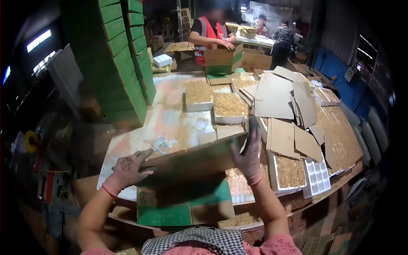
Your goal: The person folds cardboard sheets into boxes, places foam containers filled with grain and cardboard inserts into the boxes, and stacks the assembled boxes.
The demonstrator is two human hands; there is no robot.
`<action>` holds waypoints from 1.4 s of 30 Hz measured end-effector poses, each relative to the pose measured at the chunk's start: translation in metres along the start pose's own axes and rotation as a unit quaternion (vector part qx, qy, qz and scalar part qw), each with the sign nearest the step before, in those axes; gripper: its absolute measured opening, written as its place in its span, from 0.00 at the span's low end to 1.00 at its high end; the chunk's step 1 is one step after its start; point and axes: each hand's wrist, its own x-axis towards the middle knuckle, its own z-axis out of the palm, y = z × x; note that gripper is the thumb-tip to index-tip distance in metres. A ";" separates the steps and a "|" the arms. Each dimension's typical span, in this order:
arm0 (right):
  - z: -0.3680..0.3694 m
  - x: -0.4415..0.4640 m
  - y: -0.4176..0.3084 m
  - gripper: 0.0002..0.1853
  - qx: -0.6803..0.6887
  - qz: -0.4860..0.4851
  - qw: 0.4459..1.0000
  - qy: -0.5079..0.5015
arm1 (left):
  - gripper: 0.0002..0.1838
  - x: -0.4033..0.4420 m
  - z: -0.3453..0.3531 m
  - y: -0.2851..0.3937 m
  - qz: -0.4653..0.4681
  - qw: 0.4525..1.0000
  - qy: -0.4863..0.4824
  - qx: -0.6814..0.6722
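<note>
While we hold a brown-and-green carton (pixel 193 163) at the table's (pixel 127 148) near edge, left hand (pixel 128 171) thumb and fingers apart, clamping unclear, right hand (pixel 248 158) open, fingers upright, we judge this carton-shaping, next calling for even pressure, beside foam trays (pixel 199 106) of golden shavings (pixel 231 103) and one celled tray (pixel 316 179).

The raised cardboard box (pixel 191 165) is blurred; the stack of green boxes (pixel 104 63) runs off the top edge

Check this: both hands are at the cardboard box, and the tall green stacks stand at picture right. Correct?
No: in the head view, the tall green stacks stand at picture left. The left hand and right hand are at the cardboard box.
</note>
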 end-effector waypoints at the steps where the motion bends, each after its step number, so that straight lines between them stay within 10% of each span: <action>1: -0.005 0.012 -0.022 0.43 0.000 -0.047 0.997 -0.060 | 0.32 0.000 -0.002 -0.004 0.005 1.000 -0.007 -0.002; 4: 0.012 -0.020 -0.024 0.48 -0.021 -0.038 0.988 -0.149 | 0.31 0.025 -0.002 -0.043 -0.043 0.991 -0.112 0.054; 8: 0.011 -0.113 0.035 0.46 0.035 0.217 0.974 -0.048 | 0.29 0.031 -0.016 -0.110 -0.059 0.992 -0.097 -0.062; 10: -0.004 -0.142 0.032 0.38 0.437 0.455 0.741 -0.229 | 0.28 0.044 -0.023 -0.109 -0.117 0.931 -0.282 -0.198; 11: -0.002 -0.178 0.050 0.29 0.422 0.539 0.659 -0.312 | 0.30 0.042 -0.010 -0.106 -0.096 0.935 -0.287 -0.184; 14: -0.032 -0.180 0.018 0.22 0.287 0.566 0.718 -0.286 | 0.38 0.023 0.064 -0.116 -0.058 0.994 -0.089 -0.007; 15: -0.037 -0.200 0.022 0.22 0.226 0.458 0.827 -0.236 | 0.43 0.016 0.088 -0.119 -0.053 0.985 0.011 0.162; 18: -0.054 -0.245 0.045 0.25 0.210 0.500 0.790 -0.287 | 0.50 -0.046 0.188 -0.156 -0.297 0.932 0.151 -0.144; 22: -0.051 -0.233 0.043 0.29 0.186 0.552 0.701 -0.412 | 0.47 -0.119 0.278 -0.112 -0.354 0.926 -0.005 -0.129; 24: -0.061 -0.191 0.007 0.32 0.117 0.503 0.723 -0.458 | 0.45 -0.115 0.260 -0.092 -0.392 0.892 0.022 -0.223; 26: -0.065 -0.178 -0.005 0.35 0.029 0.306 0.866 -0.394 | 0.44 -0.123 0.273 -0.108 -0.363 0.901 0.028 -0.237; 30: -0.048 -0.195 0.035 0.33 -0.028 0.242 0.876 -0.416 | 0.44 -0.115 0.253 -0.088 -0.326 0.941 0.011 -0.091; 32: -0.043 -0.202 0.048 0.31 0.068 0.262 0.798 -0.539 | 0.45 -0.109 0.208 -0.037 -0.288 0.954 0.013 -0.076; 34: -0.039 -0.195 0.029 0.34 0.162 0.380 0.724 -0.552 | 0.47 -0.108 0.188 -0.007 -0.129 0.965 -0.228 0.021; 36: -0.030 -0.200 0.026 0.36 0.004 0.359 0.885 -0.298 | 0.53 -0.107 0.181 -0.004 -0.155 0.948 -0.276 0.041; 39: -0.047 -0.202 0.028 0.34 0.149 0.489 0.778 -0.366 | 0.51 -0.131 0.235 -0.059 -0.340 0.923 0.141 -0.110; 40: -0.047 -0.186 0.011 0.34 0.251 0.604 0.636 -0.409 | 0.51 -0.138 0.249 -0.065 -0.340 0.924 0.135 -0.110; 42: -0.040 -0.182 0.000 0.33 0.163 0.559 0.648 -0.491 | 0.50 -0.146 0.277 -0.078 -0.362 0.913 0.034 -0.183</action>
